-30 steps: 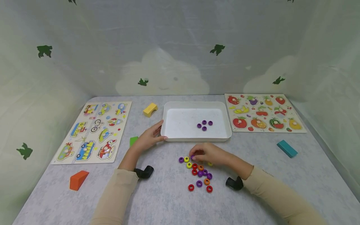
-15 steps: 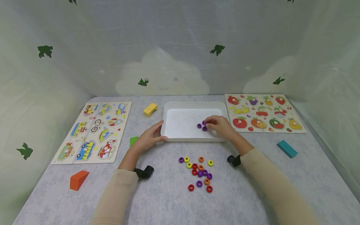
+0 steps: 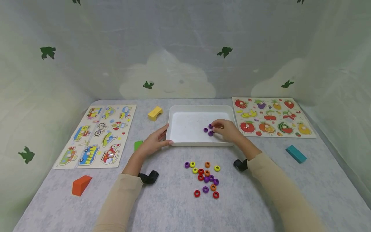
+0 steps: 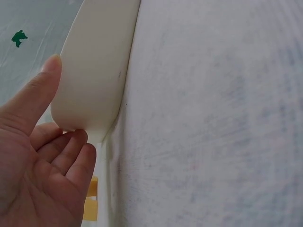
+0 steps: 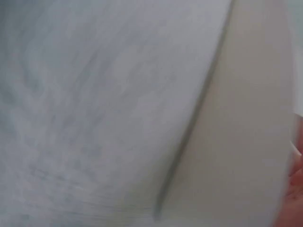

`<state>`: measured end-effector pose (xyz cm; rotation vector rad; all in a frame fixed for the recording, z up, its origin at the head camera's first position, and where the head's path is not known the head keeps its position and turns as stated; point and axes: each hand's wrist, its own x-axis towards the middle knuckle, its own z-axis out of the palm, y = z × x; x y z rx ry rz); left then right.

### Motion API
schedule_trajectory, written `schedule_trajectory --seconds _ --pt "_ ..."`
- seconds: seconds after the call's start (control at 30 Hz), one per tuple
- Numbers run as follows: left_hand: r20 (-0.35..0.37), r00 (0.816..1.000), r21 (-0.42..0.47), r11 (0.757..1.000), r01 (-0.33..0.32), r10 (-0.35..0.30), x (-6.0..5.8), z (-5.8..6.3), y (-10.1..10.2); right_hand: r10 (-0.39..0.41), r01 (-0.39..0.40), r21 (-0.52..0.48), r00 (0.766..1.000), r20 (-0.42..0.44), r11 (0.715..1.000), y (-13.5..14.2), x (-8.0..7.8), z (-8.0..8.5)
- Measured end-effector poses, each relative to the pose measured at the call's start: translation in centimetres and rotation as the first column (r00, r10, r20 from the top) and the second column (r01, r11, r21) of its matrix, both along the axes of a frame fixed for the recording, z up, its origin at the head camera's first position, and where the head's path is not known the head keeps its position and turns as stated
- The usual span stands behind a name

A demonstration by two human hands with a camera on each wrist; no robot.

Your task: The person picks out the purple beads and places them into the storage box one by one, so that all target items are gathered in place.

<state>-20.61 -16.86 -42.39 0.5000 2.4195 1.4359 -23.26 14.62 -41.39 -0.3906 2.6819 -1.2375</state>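
A white tray (image 3: 200,144) stands at the middle back of the table. My left hand (image 3: 153,142) holds its near left corner; the left wrist view has the thumb on one wall of the tray (image 4: 92,71) and the fingers curled against another. Over the tray's right part, my right hand (image 3: 227,130) pinches a purple bead, mostly hidden by the fingertips. Several purple beads (image 3: 205,130) lie beside those fingertips on the tray floor. In the right wrist view the tray wall (image 5: 246,123) hides most of the hand (image 5: 291,198).
Loose purple, yellow, orange and red beads (image 3: 215,195) lie in front of the tray. A vehicle puzzle board (image 3: 97,137) is at left, a fruit puzzle board (image 3: 272,117) at right. Yellow (image 3: 155,113), green (image 3: 137,145), orange (image 3: 81,185) and teal (image 3: 296,153) blocks lie around.
My right hand has gone from the loose beads up into the tray, and a purple bead has left the table group. Over the last half second it barely moves. The left hand stays put.
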Motion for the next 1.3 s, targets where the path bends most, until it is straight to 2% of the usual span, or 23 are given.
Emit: schedule_trajectory --seconds 0.13,0.27,0.4,0.5,0.63,0.8,0.9,1.0,1.17,1.3 --pt "0.002 1.0 0.003 1.0 0.002 -0.002 0.0 0.1 0.1 0.109 -0.118 -0.1 0.99 -0.091 0.988 -0.9 1.9 1.5" --pt "0.011 1.0 0.016 1.0 0.0 -0.001 0.1 0.2 0.1 0.26 -0.286 -0.153 0.951 -0.167 0.946 -2.5 4.5 2.3" --pt "0.015 1.0 0.014 1.0 -0.005 0.005 0.1 0.3 0.1 0.393 -0.413 -0.149 0.908 -0.148 0.898 -4.2 6.8 1.9" --pt "0.018 1.0 0.004 1.0 -0.009 0.009 0.1 0.2 0.1 0.459 -0.469 -0.121 0.882 -0.107 0.875 -5.4 7.8 1.2" --pt "0.02 1.0 0.001 1.0 -0.01 0.01 0.1 0.1 0.1 0.488 -0.492 -0.075 0.871 -0.064 0.868 -6.6 8.4 0.0" --pt "0.012 1.0 0.003 1.0 -0.006 0.006 0.0 0.0 0.1 0.512 -0.51 0.036 0.857 -0.055 0.859 -7.5 8.6 -1.3" --pt "0.01 1.0 0.009 1.0 -0.007 0.007 0.0 -0.1 0.1 0.516 -0.508 0.106 0.854 -0.065 0.854 -7.9 8.7 -1.5" --pt "0.002 1.0 0.022 1.0 -0.002 0.002 0.0 -0.1 0.1 0.506 -0.495 0.129 0.86 -0.069 0.859 -8.0 8.7 -1.4" --pt "-0.003 1.0 0.018 1.0 0.0 0.0 0.0 -0.1 0.0 0.461 -0.462 0.013 0.885 -0.066 0.887 -7.7 8.4 -0.3" --pt "-0.004 1.0 0.004 1.0 0.005 -0.005 0.0 0.0 0.0 0.396 -0.414 -0.088 0.903 -0.165 0.906 -6.9 7.1 1.3"
